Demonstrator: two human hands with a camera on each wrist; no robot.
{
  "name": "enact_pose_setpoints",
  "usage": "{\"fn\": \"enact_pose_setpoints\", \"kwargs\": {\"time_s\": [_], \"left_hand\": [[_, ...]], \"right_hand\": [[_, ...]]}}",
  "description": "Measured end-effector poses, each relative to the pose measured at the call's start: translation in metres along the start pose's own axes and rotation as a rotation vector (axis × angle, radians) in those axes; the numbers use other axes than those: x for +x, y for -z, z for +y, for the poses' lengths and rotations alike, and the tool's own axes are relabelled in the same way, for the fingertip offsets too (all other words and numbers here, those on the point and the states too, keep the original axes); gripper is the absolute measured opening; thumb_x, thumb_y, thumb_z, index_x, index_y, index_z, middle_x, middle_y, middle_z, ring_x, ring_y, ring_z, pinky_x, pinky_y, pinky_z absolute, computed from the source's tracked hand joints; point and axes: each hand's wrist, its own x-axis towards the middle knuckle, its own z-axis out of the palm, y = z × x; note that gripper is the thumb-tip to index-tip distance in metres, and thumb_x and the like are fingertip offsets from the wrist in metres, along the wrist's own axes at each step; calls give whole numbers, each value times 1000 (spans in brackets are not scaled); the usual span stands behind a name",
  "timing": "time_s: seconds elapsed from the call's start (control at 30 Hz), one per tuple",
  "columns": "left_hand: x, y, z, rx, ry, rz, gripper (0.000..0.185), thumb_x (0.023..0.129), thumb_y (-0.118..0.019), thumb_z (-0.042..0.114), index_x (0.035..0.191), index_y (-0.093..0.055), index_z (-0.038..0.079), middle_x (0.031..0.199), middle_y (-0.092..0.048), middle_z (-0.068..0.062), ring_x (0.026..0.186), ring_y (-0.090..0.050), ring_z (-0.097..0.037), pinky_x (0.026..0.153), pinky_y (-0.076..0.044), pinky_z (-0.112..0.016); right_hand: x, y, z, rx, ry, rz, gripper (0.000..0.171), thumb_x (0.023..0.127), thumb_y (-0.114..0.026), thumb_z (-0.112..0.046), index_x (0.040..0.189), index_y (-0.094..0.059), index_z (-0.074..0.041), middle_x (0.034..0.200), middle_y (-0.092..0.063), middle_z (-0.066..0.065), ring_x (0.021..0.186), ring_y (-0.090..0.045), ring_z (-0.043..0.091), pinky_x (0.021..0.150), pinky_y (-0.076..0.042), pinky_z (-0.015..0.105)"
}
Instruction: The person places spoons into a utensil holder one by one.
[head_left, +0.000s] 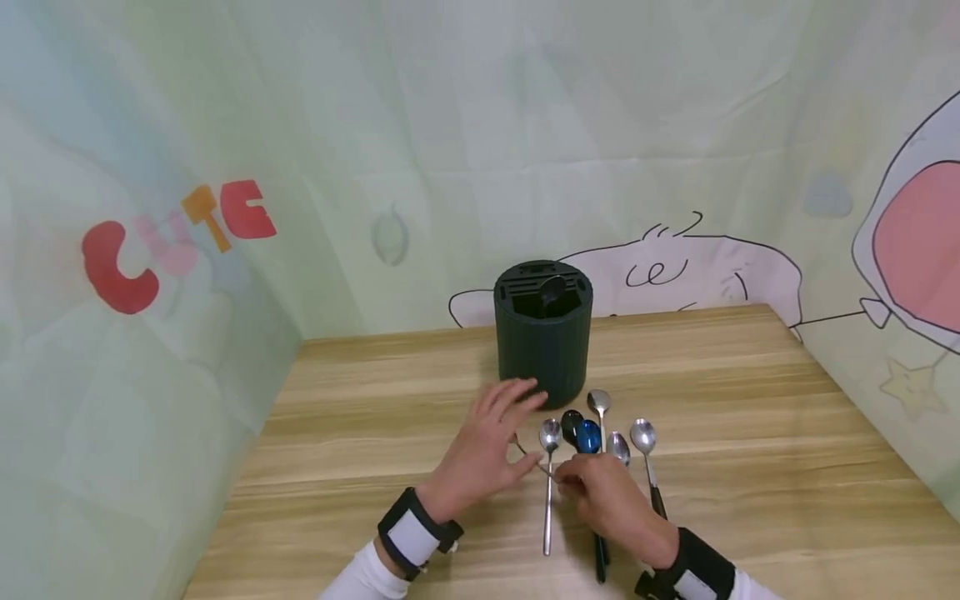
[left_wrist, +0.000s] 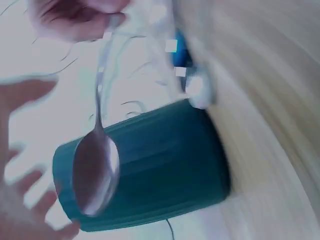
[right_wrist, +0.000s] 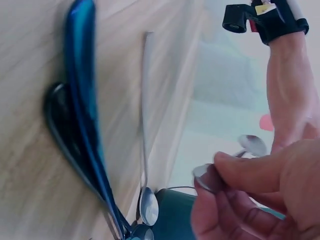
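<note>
At the bottom centre of the head view, the right hand (head_left: 603,496) pinches the handle end of a steel spoon (left_wrist: 96,172) between thumb and fingertips; the right wrist view shows the pinch in its lower right, fingers curled tight on the flat tip of the handle. The bowl of that spoon points toward the left hand (head_left: 483,446), which sits just left of centre with its fingers spread and relaxed, gripping nothing (the left wrist view is badly blurred, so whether a fingertip brushes the bowl I cannot tell). The two hands are close together but apart.

Just beyond the right hand, on the wooden table (head_left: 750,433), lies a row of cutlery: a long steel spoon (head_left: 550,483) left of centre, a black spoon (head_left: 572,423) and a blue spoon (head_left: 588,436) overlapping beside it, then three more silver spoons (head_left: 633,437) toward the right. Further up, in the middle of the frame, stands the dark green holder (head_left: 543,333), upright, its slotted top already showing one utensil inside.

The grip looks to me like the weak point: held only at its far tip, the spoon could swivel or slip out and drop onto the row below, scattering it. The left hand's spread fingers lie very near the holder's base, so a careless sweep could nudge it. The top slots look narrow, so a tilted spoon may catch on the rim.
</note>
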Motion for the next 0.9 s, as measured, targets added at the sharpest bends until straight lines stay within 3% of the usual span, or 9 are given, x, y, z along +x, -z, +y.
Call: {"fn": "enact_pose_setpoints", "kwargs": {"time_s": [0.13, 0.2, 0.27, 0.37, 0.43, 0.5, 0.77, 0.9], "left_hand": [[1, 5, 4, -506, 320, 260, 92, 83, -78, 16, 154, -20, 17, 158, -31, -8, 146, -31, -30, 117, -33, -50], [-1, 4, 7, -765, 481, 314, 87, 86, -75, 15, 154, -19, 17, 154, -33, -9, 143, -36, -30, 113, -40, -48], [-4, 0, 11, -985, 602, 282, 76, 90, -71, 15, 151, -26, 13, 149, -39, -13, 137, -44, -30, 106, -47, -45], [-9, -5, 16, -1177, 692, 156, 54, 94, -66, 16, 141, -43, 1, 139, -50, -23, 122, -58, -25, 95, -56, -39], [-11, -9, 18, -1242, 692, 82, 44, 95, -64, 15, 133, -52, -4, 133, -56, -27, 113, -65, -22, 90, -58, -39], [-12, -12, 21, -1251, 666, 58, 39, 95, -64, 14, 127, -57, -8, 127, -59, -30, 106, -68, -20, 88, -58, -39], [-11, -18, 29, -1207, 632, 128, 31, 92, -67, 8, 115, -63, -12, 116, -64, -33, 99, -70, -31, 83, -60, -36], [-11, -17, 30, -1135, 590, 156, 27, 92, -67, 10, 112, -66, -8, 115, -65, -31, 98, -68, -23, 80, -60, -34]], "right_hand": [[0, 2, -3, 82, -24, 65, 9, 82, -76, -3, 89, -76, -8, 85, -74, 1, 72, -63, 2, 63, -53, 17], [0, 3, -4, 138, -55, 86, 9, 82, -76, -4, 90, -76, -8, 85, -74, 1, 70, -58, 0, 61, -51, 16], [1, 4, -5, 184, -89, 103, 9, 82, -76, -5, 90, -76, -8, 85, -73, 0, 67, -54, -1, 59, -49, 16], [2, 5, -8, 238, -131, 126, 9, 83, -76, -5, 90, -76, -9, 84, -73, -1, 66, -54, -1, 58, -50, 17], [2, 5, -9, 256, -150, 142, 9, 83, -76, -4, 89, -76, -10, 83, -74, -1, 65, -55, -1, 57, -50, 17], [3, 5, -11, 265, -162, 154, 9, 82, -76, -5, 88, -76, -11, 83, -74, -1, 65, -56, -1, 57, -50, 17], [2, 3, -15, 326, -206, 138, 7, 82, -78, -10, 86, -76, -15, 83, -75, -2, 67, -59, 0, 58, -52, 17], [6, 5, -16, 345, -210, 157, 13, 81, -80, -16, 93, -74, -14, 89, -74, -2, 76, -65, 4, 64, -54, 16]]}}
